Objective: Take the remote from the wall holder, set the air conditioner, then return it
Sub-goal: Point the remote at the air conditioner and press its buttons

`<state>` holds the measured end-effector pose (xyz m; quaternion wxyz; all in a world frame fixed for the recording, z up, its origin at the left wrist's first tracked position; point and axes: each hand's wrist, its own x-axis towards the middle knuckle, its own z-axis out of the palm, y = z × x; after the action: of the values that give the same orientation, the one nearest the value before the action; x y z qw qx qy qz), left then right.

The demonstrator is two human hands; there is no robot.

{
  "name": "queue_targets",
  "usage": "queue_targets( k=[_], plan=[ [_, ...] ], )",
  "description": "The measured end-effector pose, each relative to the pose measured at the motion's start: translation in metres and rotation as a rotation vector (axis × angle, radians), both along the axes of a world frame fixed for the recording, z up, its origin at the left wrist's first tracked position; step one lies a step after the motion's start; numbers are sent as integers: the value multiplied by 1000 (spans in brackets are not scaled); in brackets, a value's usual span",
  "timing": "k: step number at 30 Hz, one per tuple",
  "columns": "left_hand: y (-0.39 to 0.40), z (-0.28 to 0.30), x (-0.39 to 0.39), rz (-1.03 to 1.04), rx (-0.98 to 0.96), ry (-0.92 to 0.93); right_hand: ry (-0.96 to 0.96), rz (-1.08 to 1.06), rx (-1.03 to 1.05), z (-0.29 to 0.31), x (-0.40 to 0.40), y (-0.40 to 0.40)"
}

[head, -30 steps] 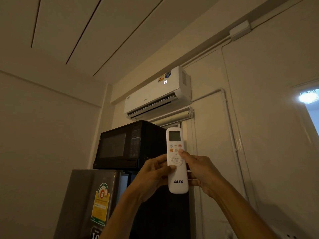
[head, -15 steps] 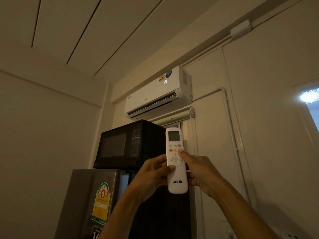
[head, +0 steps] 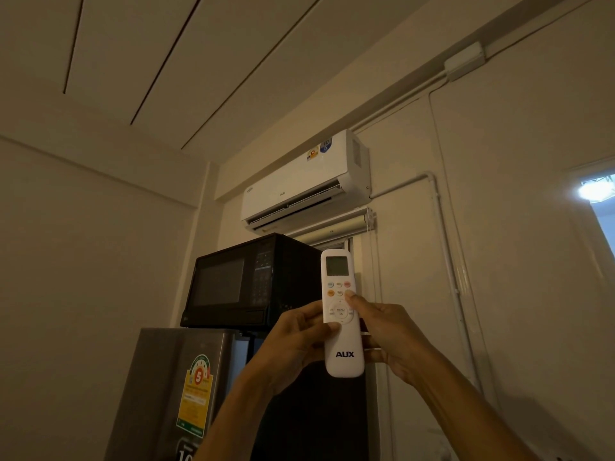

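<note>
A white AUX remote (head: 342,347) stands upright in front of me, screen at the top, held from both sides. My left hand (head: 293,341) grips its left edge with the thumb near the round menu pad. My right hand (head: 389,337) grips the right edge, its thumb tip resting on a small button in the lower right of the button rows. The white air conditioner (head: 299,184) hangs high on the wall above the remote, its flap open and no digits lit on its front. The wall holder is not in view.
A black microwave (head: 243,281) sits on a grey fridge (head: 173,387) with a yellow-green energy label, left of the hands. A rolled blind (head: 336,229) hangs under the air conditioner. White pipes (head: 446,247) run down the wall at right. A bright window (head: 599,194) is at far right.
The lit number on the air conditioner's front has gone out. My right thumb has crept slightly up the remote's buttons. The hands and remote otherwise stay in place.
</note>
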<state>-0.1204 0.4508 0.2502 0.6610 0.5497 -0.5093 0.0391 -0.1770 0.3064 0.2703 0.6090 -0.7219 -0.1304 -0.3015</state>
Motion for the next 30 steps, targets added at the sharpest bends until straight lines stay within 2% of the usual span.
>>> queue_targets(
  k=[30],
  plan=[
    [1,-2,-2,-26,-7,15,17,30,2,-2,-1,1]
  ],
)
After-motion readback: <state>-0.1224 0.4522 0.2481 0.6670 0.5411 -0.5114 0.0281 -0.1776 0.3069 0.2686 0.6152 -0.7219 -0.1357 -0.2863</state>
